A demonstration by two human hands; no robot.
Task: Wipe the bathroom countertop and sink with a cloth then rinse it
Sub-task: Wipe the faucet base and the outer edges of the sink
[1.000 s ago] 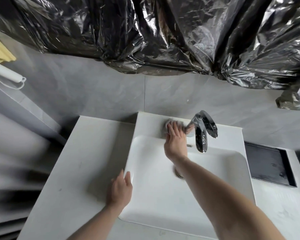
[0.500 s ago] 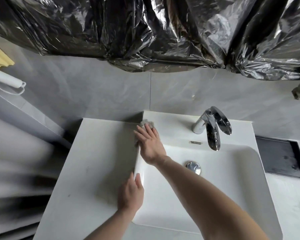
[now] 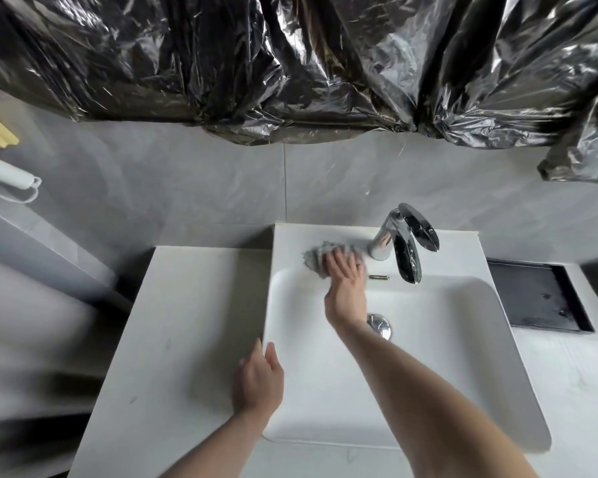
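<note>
A white rectangular sink [image 3: 463,357] sits on a white countertop [image 3: 173,332]. My right hand [image 3: 346,288] presses a grey cloth [image 3: 316,257] flat on the sink's back ledge, just left of the chrome tap [image 3: 399,244]. The cloth is partly hidden under my fingers. My left hand [image 3: 258,381] rests on the sink's left rim, fingers together, holding nothing. The chrome drain plug [image 3: 380,324] shows in the basin beside my right forearm.
A black tray [image 3: 539,298] lies on the counter right of the sink. Crumpled black plastic sheeting [image 3: 290,63] hangs over the grey tiled wall. A white handheld device [image 3: 4,174] hangs at the far left.
My right hand slid the cloth from beside the tap to the ledge's left corner, and has now come back right towards the tap. The left hand stays on the rim.
</note>
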